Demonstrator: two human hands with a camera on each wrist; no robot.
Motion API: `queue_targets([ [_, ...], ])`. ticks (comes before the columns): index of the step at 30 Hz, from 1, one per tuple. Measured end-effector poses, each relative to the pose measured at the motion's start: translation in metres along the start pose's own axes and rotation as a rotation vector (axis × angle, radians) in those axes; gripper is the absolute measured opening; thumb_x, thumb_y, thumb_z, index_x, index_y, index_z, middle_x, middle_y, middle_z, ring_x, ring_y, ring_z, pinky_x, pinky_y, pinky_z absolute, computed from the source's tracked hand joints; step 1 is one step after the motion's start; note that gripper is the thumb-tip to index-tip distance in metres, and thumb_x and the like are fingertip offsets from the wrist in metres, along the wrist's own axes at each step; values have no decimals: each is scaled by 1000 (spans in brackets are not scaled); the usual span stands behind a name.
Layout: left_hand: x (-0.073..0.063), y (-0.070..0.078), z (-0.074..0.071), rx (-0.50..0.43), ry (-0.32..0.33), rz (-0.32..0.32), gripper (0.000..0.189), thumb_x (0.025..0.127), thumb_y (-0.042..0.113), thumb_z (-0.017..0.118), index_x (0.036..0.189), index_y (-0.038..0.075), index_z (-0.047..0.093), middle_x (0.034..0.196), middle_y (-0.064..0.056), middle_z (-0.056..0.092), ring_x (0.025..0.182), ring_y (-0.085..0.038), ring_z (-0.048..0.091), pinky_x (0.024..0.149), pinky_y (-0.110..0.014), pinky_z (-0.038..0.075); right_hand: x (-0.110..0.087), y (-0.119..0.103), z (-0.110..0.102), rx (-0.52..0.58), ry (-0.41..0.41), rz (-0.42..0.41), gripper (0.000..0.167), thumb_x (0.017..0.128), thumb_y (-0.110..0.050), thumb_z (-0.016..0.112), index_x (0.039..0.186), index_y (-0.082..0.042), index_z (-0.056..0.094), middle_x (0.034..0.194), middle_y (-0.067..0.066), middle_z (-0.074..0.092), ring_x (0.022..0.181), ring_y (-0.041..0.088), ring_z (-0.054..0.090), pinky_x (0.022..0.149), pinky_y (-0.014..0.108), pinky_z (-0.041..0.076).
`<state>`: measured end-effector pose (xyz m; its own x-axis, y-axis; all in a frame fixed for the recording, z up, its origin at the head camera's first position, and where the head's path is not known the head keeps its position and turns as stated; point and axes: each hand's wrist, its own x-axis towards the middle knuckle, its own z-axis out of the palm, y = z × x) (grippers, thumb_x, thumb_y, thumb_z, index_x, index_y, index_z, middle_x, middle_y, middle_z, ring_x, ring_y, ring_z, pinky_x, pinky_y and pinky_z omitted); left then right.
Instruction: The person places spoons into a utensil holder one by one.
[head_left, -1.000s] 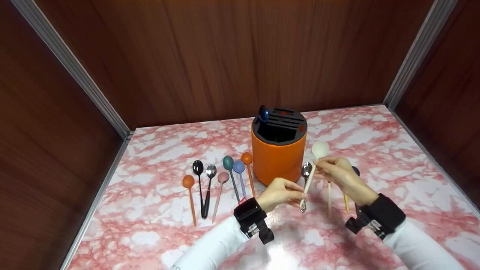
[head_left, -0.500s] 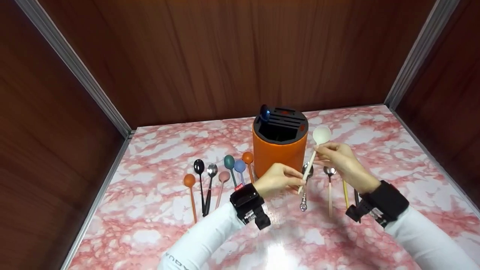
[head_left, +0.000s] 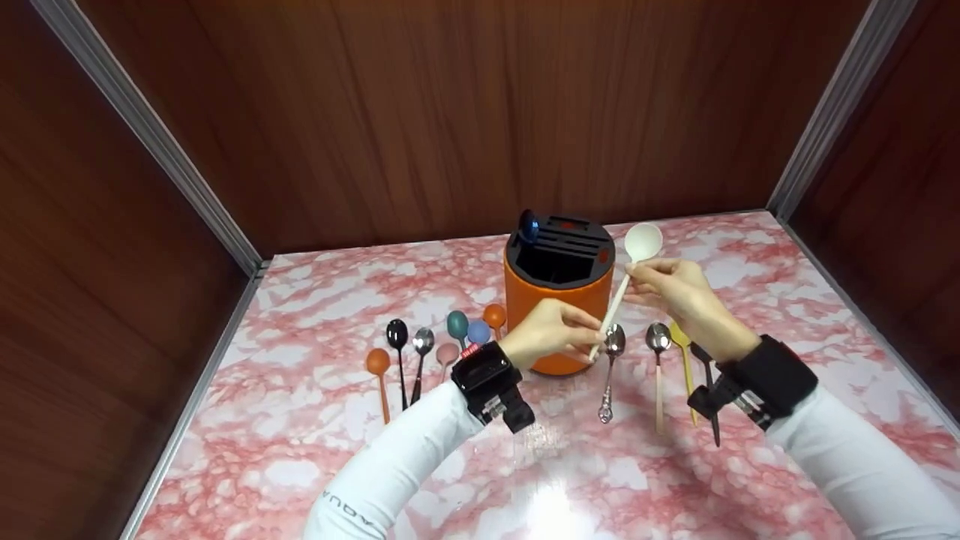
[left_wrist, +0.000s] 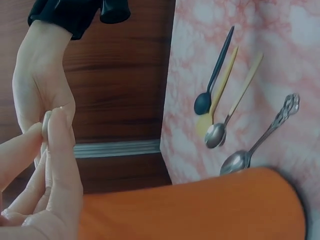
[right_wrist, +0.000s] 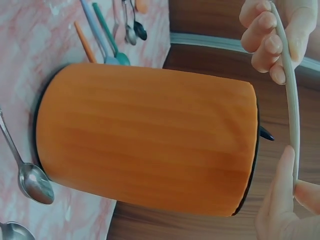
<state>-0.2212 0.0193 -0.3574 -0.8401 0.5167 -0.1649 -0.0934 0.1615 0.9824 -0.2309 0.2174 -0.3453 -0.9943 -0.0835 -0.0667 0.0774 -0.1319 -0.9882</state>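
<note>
A cream spoon [head_left: 643, 242] is held tilted in the air at the right side of the orange utensil holder [head_left: 555, 330]. My left hand [head_left: 551, 330] pinches the low end of its handle, in front of the holder. Higher up, my right hand [head_left: 675, 292] pinches the handle just below the bowl. The right wrist view shows the thin handle [right_wrist: 291, 100] edge-on, running from one hand to the other. A dark blue spoon [head_left: 529, 226] stands in the holder's black slotted top [head_left: 570, 244].
Right of the holder lie an ornate silver spoon [head_left: 607, 375], a silver spoon with a pale handle [head_left: 658, 375], a yellow spoon [head_left: 686, 367] and a black spoon [head_left: 709, 390]. Several more, including an orange spoon [head_left: 378, 362], lie to the left. Wood panels [head_left: 450, 112] enclose the table.
Both hands have risen and moved away from me, lifting the cream spoon from low beside the holder to about the height of its top. The spoons on the table have stayed put.
</note>
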Motion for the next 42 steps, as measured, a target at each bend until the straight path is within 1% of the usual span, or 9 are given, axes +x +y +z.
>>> queue_targets([
  [4, 4, 8, -7, 33, -12, 7, 21, 88, -10, 64, 107, -19, 63, 93, -30, 68, 59, -12, 61, 67, -30, 61, 4, -6, 3, 25, 10, 7, 14, 98, -5, 56, 102, 8, 53, 79, 3, 61, 71, 10, 66, 74, 20, 58],
  [7, 7, 14, -12, 51, -3, 10, 20, 89, -10, 63, 106, -19, 64, 93, -29, 68, 59, -12, 60, 66, -29, 61, 7, -10, 5, 46, 34, 11, 11, 98, -7, 56, 99, 4, 55, 78, 3, 62, 70, 10, 66, 74, 20, 58],
  [12, 10, 18, -14, 27, 41, 60, 21, 88, -11, 62, 107, -20, 63, 92, -29, 68, 59, -12, 58, 65, -26, 60, 12, -16, 7, 129, 63, -17, 11, 96, -4, 57, 86, -2, 62, 75, 6, 62, 69, 11, 65, 75, 22, 59],
  [16, 10, 17, -16, 36, 87, 98, 21, 89, -8, 62, 108, -18, 64, 90, -27, 69, 60, -11, 57, 64, -25, 60, 17, -18, 8, 186, 61, -49, 14, 96, -3, 58, 83, -3, 64, 74, 7, 63, 67, 13, 66, 74, 24, 59],
  [19, 8, 15, -19, 65, 128, 87, 20, 90, -3, 64, 106, -15, 67, 86, -23, 70, 58, -11, 58, 62, -24, 60, 20, -19, 8, 250, 68, -56, 14, 95, -2, 59, 83, -3, 65, 74, 9, 63, 66, 14, 67, 73, 24, 59],
  [24, 0, 11, -25, 84, 191, 39, 22, 92, 5, 64, 106, -11, 69, 80, -16, 71, 53, -9, 58, 58, -23, 58, 26, -20, 6, 357, 121, -76, 14, 93, 1, 60, 81, -1, 66, 73, 11, 63, 65, 16, 67, 71, 25, 60],
  [28, -6, 5, -27, 47, 199, 27, 26, 93, 11, 64, 107, -11, 67, 76, -12, 70, 52, -9, 58, 57, -23, 58, 30, -20, 6, 401, 182, -125, 11, 92, 3, 61, 82, 1, 62, 73, 11, 63, 64, 18, 66, 70, 26, 60],
  [32, -13, -5, -25, 23, 167, 27, 27, 94, 12, 64, 106, -12, 67, 75, -10, 69, 53, -10, 59, 57, -24, 58, 33, -20, 7, 409, 243, -168, 9, 92, 3, 62, 83, 2, 59, 72, 10, 64, 63, 18, 66, 68, 26, 60],
  [42, -26, -37, -20, -30, 93, 11, 26, 94, 11, 63, 107, -11, 67, 77, -11, 70, 57, -12, 60, 60, -26, 58, 40, -21, 14, 355, 365, -274, 14, 91, 2, 64, 94, 5, 51, 74, 7, 62, 63, 14, 64, 64, 25, 60],
])
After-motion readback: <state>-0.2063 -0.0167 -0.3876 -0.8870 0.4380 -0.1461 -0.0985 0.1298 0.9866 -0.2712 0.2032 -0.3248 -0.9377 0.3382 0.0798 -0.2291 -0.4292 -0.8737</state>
